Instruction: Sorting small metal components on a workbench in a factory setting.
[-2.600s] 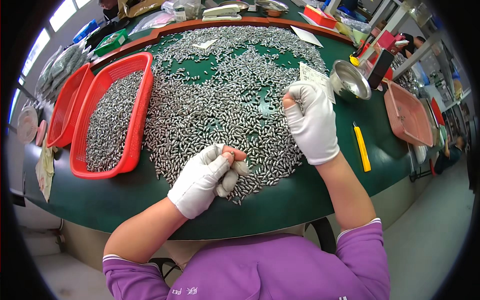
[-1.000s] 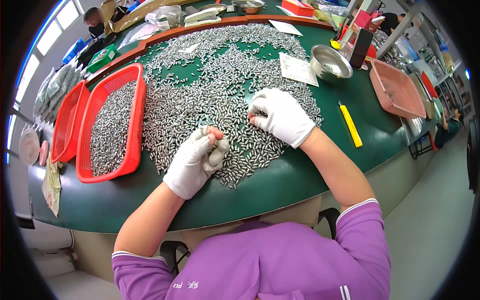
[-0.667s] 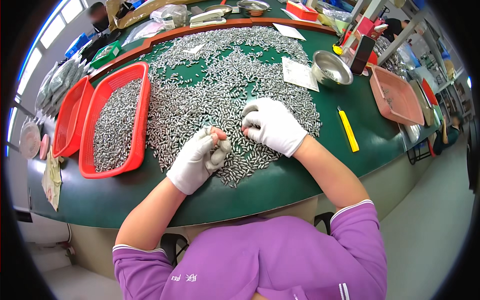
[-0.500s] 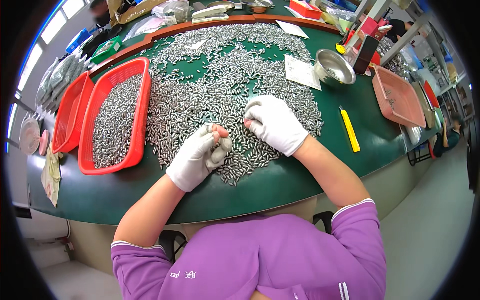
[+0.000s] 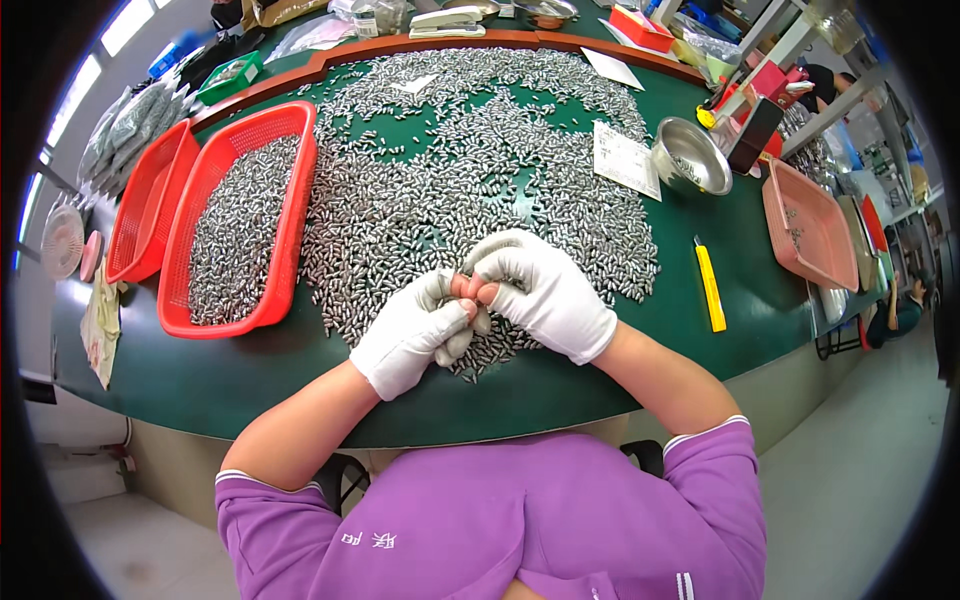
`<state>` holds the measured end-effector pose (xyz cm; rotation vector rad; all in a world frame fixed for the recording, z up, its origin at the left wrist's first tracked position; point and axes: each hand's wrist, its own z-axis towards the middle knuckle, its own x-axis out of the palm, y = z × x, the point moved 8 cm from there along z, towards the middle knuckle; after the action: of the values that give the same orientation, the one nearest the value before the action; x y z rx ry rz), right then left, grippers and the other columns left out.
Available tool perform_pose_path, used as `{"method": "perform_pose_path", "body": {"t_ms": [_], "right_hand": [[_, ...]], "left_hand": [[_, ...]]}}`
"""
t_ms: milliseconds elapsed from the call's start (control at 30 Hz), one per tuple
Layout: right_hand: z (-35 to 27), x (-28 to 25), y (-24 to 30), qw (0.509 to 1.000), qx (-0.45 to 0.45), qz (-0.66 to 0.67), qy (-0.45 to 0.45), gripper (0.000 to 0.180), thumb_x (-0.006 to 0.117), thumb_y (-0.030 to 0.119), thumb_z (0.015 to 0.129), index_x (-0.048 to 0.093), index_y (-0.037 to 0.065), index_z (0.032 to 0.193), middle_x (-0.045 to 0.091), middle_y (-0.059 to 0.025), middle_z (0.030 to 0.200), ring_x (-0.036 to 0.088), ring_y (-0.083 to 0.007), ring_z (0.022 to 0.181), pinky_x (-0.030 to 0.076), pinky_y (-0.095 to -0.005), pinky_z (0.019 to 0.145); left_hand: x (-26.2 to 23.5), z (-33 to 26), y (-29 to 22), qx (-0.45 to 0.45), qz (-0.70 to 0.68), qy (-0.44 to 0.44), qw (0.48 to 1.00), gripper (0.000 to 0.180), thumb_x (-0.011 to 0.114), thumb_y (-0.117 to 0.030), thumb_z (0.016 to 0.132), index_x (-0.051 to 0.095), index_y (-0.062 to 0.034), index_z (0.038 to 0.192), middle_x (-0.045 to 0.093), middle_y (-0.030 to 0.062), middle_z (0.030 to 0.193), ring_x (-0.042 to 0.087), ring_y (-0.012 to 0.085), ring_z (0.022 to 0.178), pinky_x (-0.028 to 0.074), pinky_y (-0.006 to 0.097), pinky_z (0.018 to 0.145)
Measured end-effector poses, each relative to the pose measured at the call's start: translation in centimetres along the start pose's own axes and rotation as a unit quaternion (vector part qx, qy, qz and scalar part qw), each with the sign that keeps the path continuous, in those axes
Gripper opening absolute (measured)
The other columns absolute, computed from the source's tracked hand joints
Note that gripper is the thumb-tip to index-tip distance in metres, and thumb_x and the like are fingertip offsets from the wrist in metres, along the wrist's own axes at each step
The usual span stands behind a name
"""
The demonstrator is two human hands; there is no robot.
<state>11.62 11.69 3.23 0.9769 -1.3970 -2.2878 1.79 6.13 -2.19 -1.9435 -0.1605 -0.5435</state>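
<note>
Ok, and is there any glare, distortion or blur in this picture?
Head view: fisheye seems to bow the near edge of the table; same view: windows at upper left wash out white, the bowl glints; same view: left hand and right hand look fairly sharp.

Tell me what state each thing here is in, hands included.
Left hand: gloved, fingers curled, fingertips meeting the right hand.
Right hand: gloved, fingers bent; anything pinched is hidden.
Metal pieces: loose, spread across the table.
Larger red basket: well filled with metal pieces.
Metal bowl: small pieces inside.
Pink tray: a few pieces inside.
Yellow cutter: lying flat.
</note>
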Motion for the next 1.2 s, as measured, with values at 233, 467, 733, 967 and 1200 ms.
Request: {"method": "perform_pose_path", "body": {"t_ms": [233, 467, 733, 967, 1200], "right_hand": [[0.3, -1.4, 3.0, 0.975, -0.185, -0.120, -0.036, 0.017, 0.070, -0.002, 0.070, 0.064, 0.005, 0.084, 0.062, -0.0082, 0.085, 0.061, -0.0256, 0.076, 0.050, -0.0340, 0.067], [0.3, -0.6, 3.1, 0.969, -0.211, -0.127, -0.015, 0.023, 0.072, 0.003, 0.068, 0.066, 0.007, 0.090, 0.061, -0.0087, 0.080, 0.061, -0.0269, 0.070, 0.049, -0.0345, 0.060], [0.4, -1.3, 3.7, 0.944, -0.229, -0.235, -0.017, 0.018, 0.072, 0.004, 0.063, 0.063, 0.006, 0.079, 0.062, -0.0079, 0.080, 0.061, -0.0274, 0.071, 0.050, -0.0354, 0.061], [0.5, -3.2, 1.2, 0.949, -0.122, -0.292, -0.016, 0.013, 0.073, 0.008, 0.063, 0.063, 0.007, 0.070, 0.063, -0.0069, 0.087, 0.061, -0.0260, 0.086, 0.050, -0.0356, 0.074], [0.3, -1.1, 0.1, 0.936, -0.111, -0.332, 0.044, 0.012, 0.071, 0.014, 0.065, 0.066, 0.009, 0.075, 0.061, -0.0057, 0.092, 0.059, -0.0248, 0.091, 0.048, -0.0365, 0.079]], "left_hand": [[-0.6, 0.2, 0.5, 0.004, -0.063, 0.022, 0.998, 0.020, 0.056, -0.024, 0.093, 0.049, -0.0079, 0.102, 0.060, 0.0027, 0.083, 0.045, 0.0040, 0.056, 0.034, 0.017, 0.048], [-0.6, 0.3, 0.6, 0.013, -0.096, 0.048, 0.994, 0.022, 0.057, -0.026, 0.092, 0.050, -0.0083, 0.102, 0.060, 0.0019, 0.084, 0.044, 0.0034, 0.057, 0.034, 0.017, 0.049], [-0.2, 0.4, 0.5, 0.010, -0.135, 0.071, 0.988, 0.018, 0.058, -0.024, 0.092, 0.052, -0.0086, 0.100, 0.059, 0.0010, 0.081, 0.043, 0.0048, 0.056, 0.033, 0.018, 0.048], [-0.7, 0.5, 0.3, 0.023, -0.175, 0.071, 0.982, 0.018, 0.061, -0.018, 0.089, 0.051, -0.0100, 0.101, 0.058, 0.0033, 0.090, 0.042, 0.0062, 0.060, 0.036, 0.019, 0.056], [-0.5, 0.5, 0.2, 0.017, -0.193, 0.082, 0.978, 0.019, 0.058, -0.018, 0.090, 0.051, -0.0089, 0.105, 0.060, 0.0048, 0.093, 0.042, 0.0066, 0.062, 0.037, 0.020, 0.057]]}}
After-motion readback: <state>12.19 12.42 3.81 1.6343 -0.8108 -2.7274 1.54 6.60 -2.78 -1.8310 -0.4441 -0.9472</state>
